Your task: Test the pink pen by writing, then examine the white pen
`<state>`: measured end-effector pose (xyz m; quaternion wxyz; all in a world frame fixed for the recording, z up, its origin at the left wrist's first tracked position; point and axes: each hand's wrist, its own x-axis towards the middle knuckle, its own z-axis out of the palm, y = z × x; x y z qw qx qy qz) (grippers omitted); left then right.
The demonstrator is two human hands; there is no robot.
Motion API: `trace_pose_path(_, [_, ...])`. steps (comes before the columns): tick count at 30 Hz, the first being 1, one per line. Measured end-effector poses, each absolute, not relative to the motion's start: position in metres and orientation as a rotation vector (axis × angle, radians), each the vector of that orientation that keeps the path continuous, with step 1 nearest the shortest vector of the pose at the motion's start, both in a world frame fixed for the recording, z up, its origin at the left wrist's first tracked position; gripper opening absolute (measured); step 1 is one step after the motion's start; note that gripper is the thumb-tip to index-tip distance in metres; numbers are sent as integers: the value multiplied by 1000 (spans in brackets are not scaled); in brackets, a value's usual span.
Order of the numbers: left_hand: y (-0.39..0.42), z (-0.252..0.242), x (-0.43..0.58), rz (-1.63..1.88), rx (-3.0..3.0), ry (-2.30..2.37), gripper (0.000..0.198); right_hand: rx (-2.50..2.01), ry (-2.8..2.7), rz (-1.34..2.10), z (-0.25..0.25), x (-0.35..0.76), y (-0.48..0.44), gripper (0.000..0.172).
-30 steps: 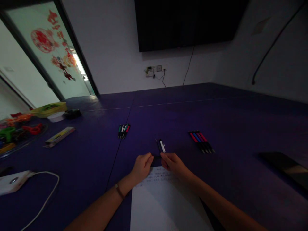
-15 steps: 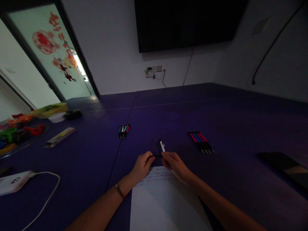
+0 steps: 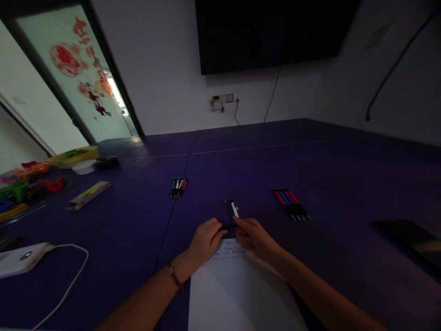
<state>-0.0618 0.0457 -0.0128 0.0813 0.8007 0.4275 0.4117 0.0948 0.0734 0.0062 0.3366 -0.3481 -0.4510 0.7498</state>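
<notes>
My left hand and my right hand meet over the top edge of a sheet of paper with handwriting on it. Both are closed, pinching a short black pen barrel that lies crosswise between them. Its ends are hidden by my fingers. Just beyond my right fingers lies a white pen piece with a clip, and close beside it is a thin dark rod, like a refill. It is too dark to tell whether either piece touches my fingers.
Several pens lie in a row at right, another pen group left of centre. Far right is a dark flat device. A slim box, a white power bank with cable, and a tray of colourful items occupy the left.
The whole view has shifted slightly, moving the table things a little to the right. Both hands keep their pinch on the black pen barrel, with only slight finger movement.
</notes>
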Motion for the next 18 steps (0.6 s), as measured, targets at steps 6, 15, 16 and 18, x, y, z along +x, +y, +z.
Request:
trace_pose_path(6, [43, -12, -62, 1152, 2457, 1278, 24, -930, -1279, 1777, 3, 91, 70, 51])
trace_pose_path(15, [37, 0, -56, 1037, 1688, 1201, 35, -942, -1407, 1610, -6, 88, 68, 52])
trace_pose_path(16, [37, 0, -55, 1016, 1527, 1137, 36, -946, -1448, 1567, -5, 88, 68, 52])
trace_pose_path(18, [40, 0, -55, 982, 1290, 991, 39, -958, -1519, 1477, -5, 88, 68, 53])
